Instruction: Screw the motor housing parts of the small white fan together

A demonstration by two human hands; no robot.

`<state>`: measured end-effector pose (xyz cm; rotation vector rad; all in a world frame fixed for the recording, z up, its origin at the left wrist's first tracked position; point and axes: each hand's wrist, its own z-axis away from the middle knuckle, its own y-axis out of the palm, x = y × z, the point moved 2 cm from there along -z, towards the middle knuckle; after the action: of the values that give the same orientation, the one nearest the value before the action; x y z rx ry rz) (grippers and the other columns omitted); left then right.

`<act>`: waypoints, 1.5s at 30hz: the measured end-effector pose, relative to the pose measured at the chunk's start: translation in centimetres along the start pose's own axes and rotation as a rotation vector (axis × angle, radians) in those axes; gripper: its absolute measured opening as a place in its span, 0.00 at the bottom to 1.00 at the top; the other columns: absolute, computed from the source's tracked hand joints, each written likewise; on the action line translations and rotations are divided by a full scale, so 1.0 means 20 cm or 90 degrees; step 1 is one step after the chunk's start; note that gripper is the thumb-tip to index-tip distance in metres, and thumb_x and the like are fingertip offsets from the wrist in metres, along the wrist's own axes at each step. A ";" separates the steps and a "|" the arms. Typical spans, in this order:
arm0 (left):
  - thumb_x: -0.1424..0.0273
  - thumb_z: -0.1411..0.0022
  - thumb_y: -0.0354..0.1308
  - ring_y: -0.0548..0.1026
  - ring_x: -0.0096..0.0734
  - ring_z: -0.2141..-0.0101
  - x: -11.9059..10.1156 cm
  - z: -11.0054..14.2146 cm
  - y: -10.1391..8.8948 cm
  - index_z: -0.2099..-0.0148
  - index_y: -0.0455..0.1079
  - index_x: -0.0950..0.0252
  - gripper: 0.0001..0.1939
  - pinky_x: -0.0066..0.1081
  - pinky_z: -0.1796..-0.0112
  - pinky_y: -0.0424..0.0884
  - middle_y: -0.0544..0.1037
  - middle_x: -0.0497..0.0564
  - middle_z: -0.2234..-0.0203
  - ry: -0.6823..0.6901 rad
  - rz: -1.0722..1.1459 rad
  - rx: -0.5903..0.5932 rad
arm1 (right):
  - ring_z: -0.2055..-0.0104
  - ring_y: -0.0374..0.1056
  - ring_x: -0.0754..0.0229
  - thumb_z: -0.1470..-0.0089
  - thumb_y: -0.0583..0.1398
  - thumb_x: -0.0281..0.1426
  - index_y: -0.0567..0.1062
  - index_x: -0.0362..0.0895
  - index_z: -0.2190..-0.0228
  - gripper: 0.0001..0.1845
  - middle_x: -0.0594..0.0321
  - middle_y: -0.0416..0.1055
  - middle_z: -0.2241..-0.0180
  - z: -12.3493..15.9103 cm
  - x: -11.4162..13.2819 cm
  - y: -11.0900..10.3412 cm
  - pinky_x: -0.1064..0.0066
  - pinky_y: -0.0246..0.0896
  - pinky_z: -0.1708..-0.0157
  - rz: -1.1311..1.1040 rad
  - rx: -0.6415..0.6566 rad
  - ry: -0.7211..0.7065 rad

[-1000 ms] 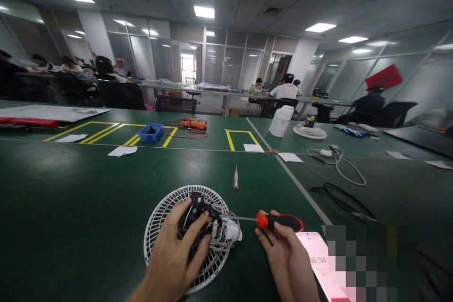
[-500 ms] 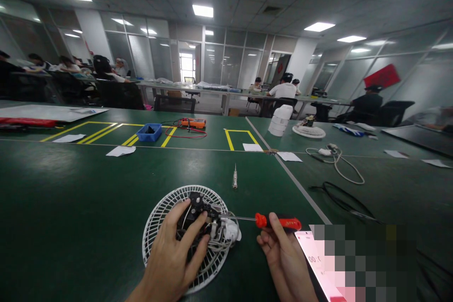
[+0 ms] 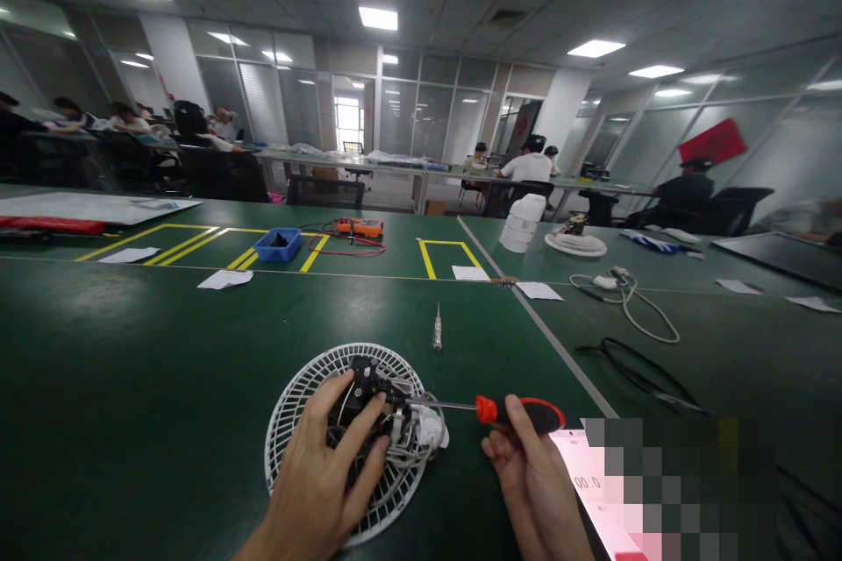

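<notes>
A white round fan grille [image 3: 280, 421] lies on the green table, with a black fan motor assembly [image 3: 364, 379] and a white plastic part [image 3: 431, 428] on top of it. My left hand [image 3: 329, 456] is closed over the motor, fingers spread around its black housing. In my right hand [image 3: 530, 465] is a red and black screwdriver [image 3: 536, 414], gripped by its handle between thumb and fingers. Its shaft points left and its tip meets the motor assembly; the exact contact point is too small to make out. Farther back lies a small clear-handled screwdriver [image 3: 438, 331].
A phone [image 3: 592, 491] lies beside my right hand, partly pixelated. Farther off are a blue bin [image 3: 278, 245], an orange multimeter [image 3: 360, 228], a white cylindrical part [image 3: 522, 223], another fan grille [image 3: 575, 245], a grey cable [image 3: 658, 324] and a black cable [image 3: 648, 381]. People sit at tables behind.
The screwdriver handle has turned in my right hand, showing more of its black side, and my right hand has shifted slightly right. My left hand stays on the motor.
</notes>
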<state>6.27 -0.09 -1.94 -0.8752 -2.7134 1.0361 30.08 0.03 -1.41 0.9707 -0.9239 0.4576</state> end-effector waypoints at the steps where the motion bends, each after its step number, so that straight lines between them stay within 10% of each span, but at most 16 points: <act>1: 0.70 0.33 0.59 0.65 0.52 0.39 0.00 0.00 0.00 0.37 0.66 0.61 0.23 0.50 0.45 0.74 0.58 0.63 0.35 0.001 0.000 -0.002 | 0.77 0.58 0.64 0.65 0.78 0.45 0.70 0.46 0.77 0.27 0.71 0.64 0.81 0.00 0.00 0.00 0.71 0.61 0.78 0.003 0.003 0.003; 9: 0.70 0.33 0.58 0.66 0.49 0.39 0.01 0.01 0.01 0.37 0.67 0.60 0.23 0.47 0.45 0.74 0.59 0.62 0.36 0.007 0.002 -0.016 | 0.79 0.60 0.65 0.67 0.80 0.42 0.70 0.46 0.77 0.27 0.73 0.65 0.80 0.01 0.02 0.01 0.73 0.62 0.79 -0.007 -0.008 -0.011; 18: 0.70 0.33 0.59 0.66 0.49 0.39 0.01 0.00 0.01 0.37 0.67 0.60 0.23 0.47 0.45 0.75 0.59 0.62 0.35 0.006 0.001 -0.019 | 0.54 0.74 0.55 0.68 0.79 0.31 0.78 0.46 0.64 0.27 0.64 0.78 0.60 0.02 0.04 0.02 0.62 0.72 0.52 -0.110 0.027 0.023; 25: 0.71 0.33 0.59 0.64 0.53 0.37 0.00 0.02 0.01 0.34 0.64 0.53 0.27 0.52 0.44 0.74 0.56 0.61 0.33 0.019 -0.002 -0.016 | 0.66 0.75 0.59 0.66 0.80 0.36 0.78 0.46 0.67 0.24 0.64 0.78 0.66 0.01 0.00 0.02 0.69 0.74 0.69 -0.105 -0.030 0.092; 45: 0.72 0.34 0.60 0.62 0.59 0.36 0.00 0.02 0.01 0.33 0.63 0.48 0.30 0.56 0.46 0.73 0.55 0.62 0.34 0.043 -0.003 -0.008 | 0.52 0.75 0.55 0.70 0.79 0.25 0.80 0.45 0.60 0.30 0.60 0.79 0.55 0.00 0.03 0.02 0.66 0.75 0.53 -0.158 0.007 0.061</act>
<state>6.25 -0.16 -2.30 -0.8881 -2.6671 0.9713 30.10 0.12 -0.79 1.0485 -0.7048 0.2959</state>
